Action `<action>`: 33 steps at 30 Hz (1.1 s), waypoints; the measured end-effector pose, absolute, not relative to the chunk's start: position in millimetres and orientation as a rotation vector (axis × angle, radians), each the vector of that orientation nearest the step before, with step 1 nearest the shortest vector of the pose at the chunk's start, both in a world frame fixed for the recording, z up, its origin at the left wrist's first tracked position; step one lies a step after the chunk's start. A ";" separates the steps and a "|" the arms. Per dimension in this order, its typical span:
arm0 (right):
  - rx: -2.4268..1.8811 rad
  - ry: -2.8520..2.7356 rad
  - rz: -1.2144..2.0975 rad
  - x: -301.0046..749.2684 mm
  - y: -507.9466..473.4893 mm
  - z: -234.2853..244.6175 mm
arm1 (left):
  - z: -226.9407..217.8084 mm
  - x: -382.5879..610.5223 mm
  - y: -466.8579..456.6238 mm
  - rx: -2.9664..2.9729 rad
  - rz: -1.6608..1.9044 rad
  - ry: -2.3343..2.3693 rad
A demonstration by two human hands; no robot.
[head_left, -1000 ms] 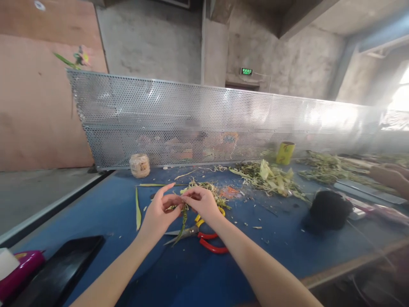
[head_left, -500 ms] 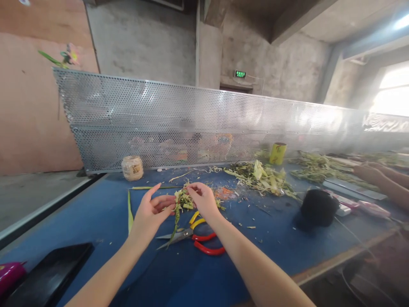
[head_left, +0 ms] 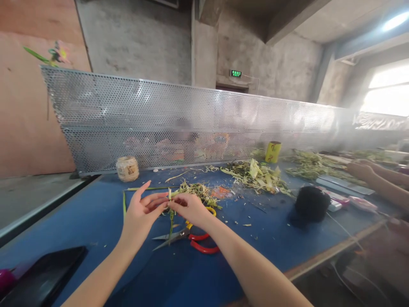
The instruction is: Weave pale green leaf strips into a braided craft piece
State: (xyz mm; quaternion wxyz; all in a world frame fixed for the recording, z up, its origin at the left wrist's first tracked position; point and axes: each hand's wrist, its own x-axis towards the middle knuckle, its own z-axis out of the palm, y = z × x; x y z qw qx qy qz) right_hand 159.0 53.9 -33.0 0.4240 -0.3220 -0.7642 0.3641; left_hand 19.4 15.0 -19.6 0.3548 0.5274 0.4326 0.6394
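Note:
My left hand (head_left: 142,212) pinches a thin green braid of plant strips (head_left: 171,218) between thumb and fingertips. My right hand (head_left: 189,208) is closed on the same braid from the other side, with a pale strip end sticking up between the fingers. The braid's lower end hangs down over the scissors (head_left: 181,234), which lie spread on the table with red and yellow handles. Just behind my hands sits a pile of short plant clippings (head_left: 200,192), partly hidden by the right hand.
On the blue table (head_left: 150,273) are a black phone-like slab (head_left: 44,273), a jar wrapped in pale cord (head_left: 127,169), a heap of dry leaves (head_left: 255,177), a yellow can (head_left: 273,152) and a black round object (head_left: 312,204). A perforated metal screen (head_left: 153,111) stands behind. At right, a co-worker's arms (head_left: 370,175) reach in.
My right hand has moved left and down from the clippings to the braid beside my left hand. A pale strip end now stands up between the fingers. The view has shifted slightly.

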 end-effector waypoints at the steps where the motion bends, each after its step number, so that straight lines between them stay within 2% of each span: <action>1: -0.796 -1.897 0.923 158.3 53.8 -33.7 | -19.4 19.1 14.8 1.384 1.644 1.129; 18: -0.811 -1.846 0.894 159.6 59.3 -37.3 | -16.5 19.5 11.2 1.501 1.676 1.202; 21: -0.871 -1.865 0.817 160.5 57.8 -36.3 | -16.3 19.6 10.7 1.507 1.663 1.201; 28: -0.832 -1.990 0.378 164.7 45.1 -26.1 | -18.9 19.0 12.1 1.545 1.642 1.149; 33: -0.772 -1.962 0.449 163.4 49.9 -29.9 | -14.7 22.4 8.8 1.512 1.680 1.168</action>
